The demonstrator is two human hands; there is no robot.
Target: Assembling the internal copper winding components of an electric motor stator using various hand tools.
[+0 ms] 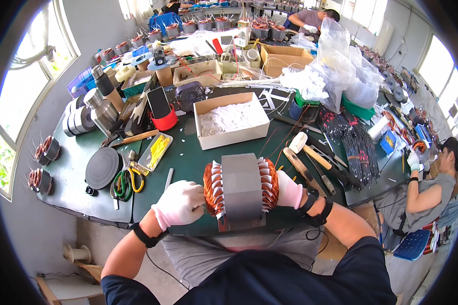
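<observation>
Copper-wound stator point(243, 185) is resting at the near edge of a green desk point(187, 165), where a gloved left hand point(179, 204) is holding its fingers curled at one end, pinching what one cannot tell; the right hand point(290, 192) is flanking the other, fingers hidden, state unclear. Beyond, a white box point(236, 136) is holding pale scraps point(230, 119), a clear tray point(145, 162) yellow pieces point(159, 149).
</observation>
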